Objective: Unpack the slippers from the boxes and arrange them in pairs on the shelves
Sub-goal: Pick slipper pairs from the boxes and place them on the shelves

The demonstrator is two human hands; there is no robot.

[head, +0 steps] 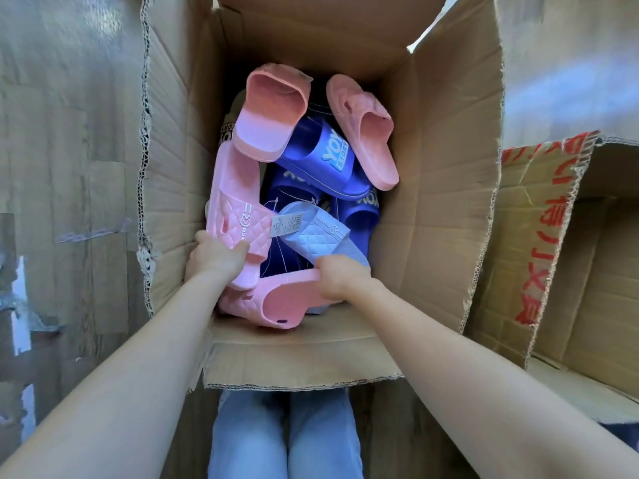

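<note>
An open cardboard box in front of me holds several slippers. My left hand grips a pink quilted slipper lying along the box's left wall. My right hand grips a second pink quilted slipper lying on its side at the near wall. A pale blue quilted slipper with a paper tag sits just above my right hand. Dark blue slippers lie in the middle. Two more pink slippers, one at the back left and another at the back right, rest on top.
A second open cardboard box with red print stands close on the right. The front flap of the main box folds down toward my legs in blue jeans. Grey wood-look floor lies to the left.
</note>
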